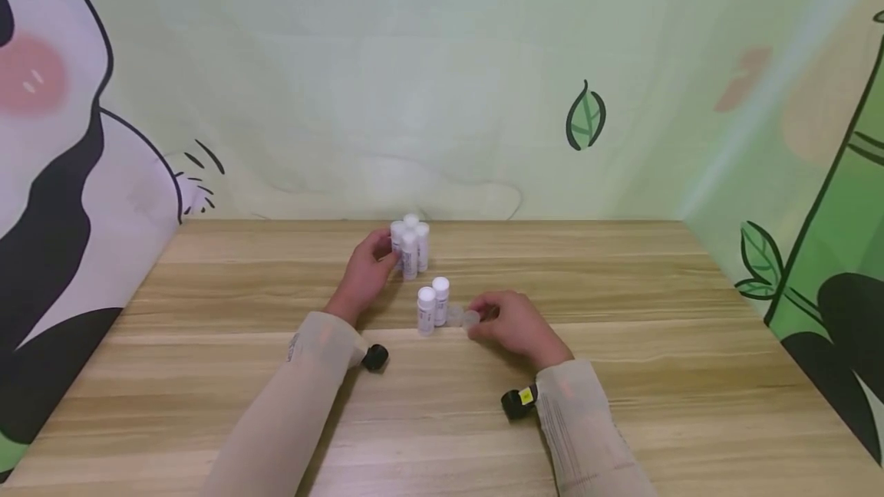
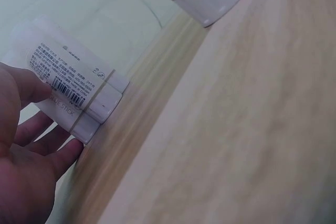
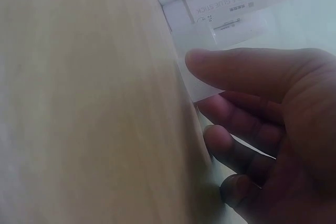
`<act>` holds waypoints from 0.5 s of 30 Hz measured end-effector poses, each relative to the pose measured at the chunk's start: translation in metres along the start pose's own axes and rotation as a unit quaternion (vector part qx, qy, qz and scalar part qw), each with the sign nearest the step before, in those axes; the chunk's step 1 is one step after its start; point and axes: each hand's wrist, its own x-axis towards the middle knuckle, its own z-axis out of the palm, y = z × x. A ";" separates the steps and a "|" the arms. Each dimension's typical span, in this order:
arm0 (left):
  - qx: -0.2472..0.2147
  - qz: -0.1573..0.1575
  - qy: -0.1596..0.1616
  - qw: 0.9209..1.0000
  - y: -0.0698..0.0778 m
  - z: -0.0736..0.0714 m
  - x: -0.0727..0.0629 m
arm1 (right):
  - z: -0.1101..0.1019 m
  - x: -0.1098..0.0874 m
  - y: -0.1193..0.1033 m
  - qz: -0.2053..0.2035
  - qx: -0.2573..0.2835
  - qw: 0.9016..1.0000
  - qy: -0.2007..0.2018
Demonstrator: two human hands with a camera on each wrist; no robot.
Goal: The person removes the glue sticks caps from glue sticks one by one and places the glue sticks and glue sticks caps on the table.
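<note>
Several upright white glue sticks (image 1: 410, 258) stand in a tight cluster toward the back of the table. My left hand (image 1: 364, 271) holds the left glue stick of this cluster, thumb on one side and fingers behind, near its base in the left wrist view. Closer to me stand two more glue sticks (image 1: 426, 313), side by side. Just right of them are two small translucent caps (image 1: 453, 316). My right hand (image 1: 514, 324) pinches the right-hand cap (image 3: 197, 85) between thumb and index finger, low at the tabletop; its other fingers are loosely curled.
The wooden table (image 1: 242, 282) ends at a printed cloth backdrop (image 1: 442, 98) with leaves and a panda. A black wrist camera (image 1: 375, 358) sits on the left sleeve and another camera (image 1: 516, 403) on the right sleeve.
</note>
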 end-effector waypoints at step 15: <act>0.003 0.016 0.024 1.000 0.003 -0.002 -0.002 | 0.000 0.000 0.000 0.000 -0.009 1.000 -0.004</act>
